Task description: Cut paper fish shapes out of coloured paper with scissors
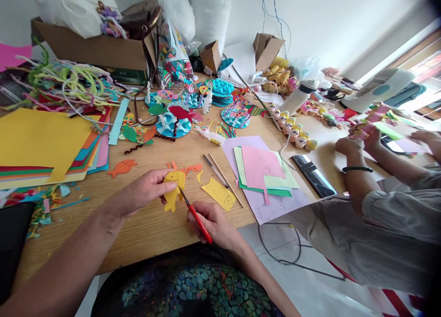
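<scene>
Lightly, my left hand (pixel 144 193) pinches the yellow paper fish (pixel 171 200) just over the table (pixel 144 239), while my right hand (pixel 213 223) is curled round the red scissors (pixel 199 222), blades at its edge. Thin, probably bendy, easily torn: best gripped by the broad body.

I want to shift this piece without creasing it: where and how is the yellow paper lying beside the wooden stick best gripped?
Probably pinch its near edge, coming from the wearer's side: the yellow paper looks flat on the table and that edge seems free, while the pen and wooden stick lie along its far-right side. Mind the scissors in the right hand, close by.
</scene>
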A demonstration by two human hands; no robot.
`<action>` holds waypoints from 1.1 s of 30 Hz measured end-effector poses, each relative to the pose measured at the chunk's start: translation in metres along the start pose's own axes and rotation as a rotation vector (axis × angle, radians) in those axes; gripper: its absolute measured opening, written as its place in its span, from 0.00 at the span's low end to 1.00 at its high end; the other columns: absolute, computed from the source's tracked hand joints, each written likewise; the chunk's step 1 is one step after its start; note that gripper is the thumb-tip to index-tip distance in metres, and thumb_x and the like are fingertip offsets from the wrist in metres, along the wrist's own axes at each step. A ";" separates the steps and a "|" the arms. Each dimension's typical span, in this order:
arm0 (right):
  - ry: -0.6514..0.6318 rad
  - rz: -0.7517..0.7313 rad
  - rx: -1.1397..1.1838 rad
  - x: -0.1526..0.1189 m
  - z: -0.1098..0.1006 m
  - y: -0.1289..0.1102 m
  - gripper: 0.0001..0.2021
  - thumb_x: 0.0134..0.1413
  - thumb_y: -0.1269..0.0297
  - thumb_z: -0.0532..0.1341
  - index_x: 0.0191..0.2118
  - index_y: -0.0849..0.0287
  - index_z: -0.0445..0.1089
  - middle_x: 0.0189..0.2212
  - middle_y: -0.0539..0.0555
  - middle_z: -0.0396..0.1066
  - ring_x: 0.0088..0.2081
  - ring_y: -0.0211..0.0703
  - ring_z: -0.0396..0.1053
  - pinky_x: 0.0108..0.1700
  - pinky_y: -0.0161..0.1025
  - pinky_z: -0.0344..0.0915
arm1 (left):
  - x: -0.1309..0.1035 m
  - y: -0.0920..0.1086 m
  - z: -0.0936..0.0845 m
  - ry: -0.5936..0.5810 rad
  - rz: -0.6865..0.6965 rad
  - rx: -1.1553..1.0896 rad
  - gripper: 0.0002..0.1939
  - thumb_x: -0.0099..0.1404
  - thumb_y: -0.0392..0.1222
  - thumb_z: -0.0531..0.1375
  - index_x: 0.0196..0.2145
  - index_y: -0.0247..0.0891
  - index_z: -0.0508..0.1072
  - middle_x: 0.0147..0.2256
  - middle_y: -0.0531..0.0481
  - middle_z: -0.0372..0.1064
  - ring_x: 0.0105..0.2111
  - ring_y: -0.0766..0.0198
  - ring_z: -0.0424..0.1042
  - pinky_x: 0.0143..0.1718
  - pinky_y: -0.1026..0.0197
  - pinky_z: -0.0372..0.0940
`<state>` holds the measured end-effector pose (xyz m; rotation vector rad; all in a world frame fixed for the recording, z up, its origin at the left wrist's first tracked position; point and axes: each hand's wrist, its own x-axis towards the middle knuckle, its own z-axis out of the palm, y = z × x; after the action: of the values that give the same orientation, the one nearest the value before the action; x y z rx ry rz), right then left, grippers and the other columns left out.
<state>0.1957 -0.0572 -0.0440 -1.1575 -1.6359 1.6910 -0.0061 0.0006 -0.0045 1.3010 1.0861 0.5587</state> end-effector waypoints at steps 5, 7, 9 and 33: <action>-0.006 0.014 0.001 0.000 0.000 -0.002 0.27 0.58 0.36 0.52 0.24 0.58 0.58 0.19 0.47 0.55 0.24 0.35 0.52 0.25 0.32 0.48 | -0.002 0.001 0.000 -0.007 -0.001 0.009 0.12 0.55 0.48 0.62 0.31 0.37 0.74 0.28 0.50 0.72 0.27 0.63 0.68 0.27 0.63 0.64; -0.007 0.011 0.001 -0.001 0.001 -0.002 0.27 0.58 0.37 0.52 0.24 0.58 0.58 0.19 0.47 0.55 0.24 0.35 0.52 0.25 0.33 0.48 | -0.002 0.002 0.001 0.008 0.000 0.006 0.11 0.54 0.48 0.62 0.30 0.37 0.75 0.27 0.50 0.72 0.26 0.63 0.67 0.26 0.63 0.64; -0.009 0.012 0.001 -0.001 0.000 -0.003 0.27 0.59 0.37 0.52 0.24 0.58 0.58 0.19 0.47 0.55 0.24 0.35 0.52 0.25 0.33 0.49 | -0.002 0.004 0.002 0.025 0.000 0.005 0.11 0.53 0.47 0.63 0.29 0.37 0.75 0.25 0.51 0.71 0.25 0.63 0.67 0.26 0.63 0.63; 0.036 0.035 0.025 0.002 0.004 0.003 0.22 0.59 0.44 0.56 0.25 0.58 0.59 0.18 0.45 0.56 0.21 0.33 0.54 0.23 0.32 0.49 | 0.000 0.001 0.007 0.089 -0.018 -0.062 0.12 0.53 0.49 0.64 0.29 0.38 0.73 0.22 0.56 0.65 0.20 0.69 0.59 0.19 0.68 0.53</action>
<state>0.1919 -0.0579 -0.0474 -1.2038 -1.5766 1.6975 0.0003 -0.0029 -0.0042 1.2213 1.1441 0.6366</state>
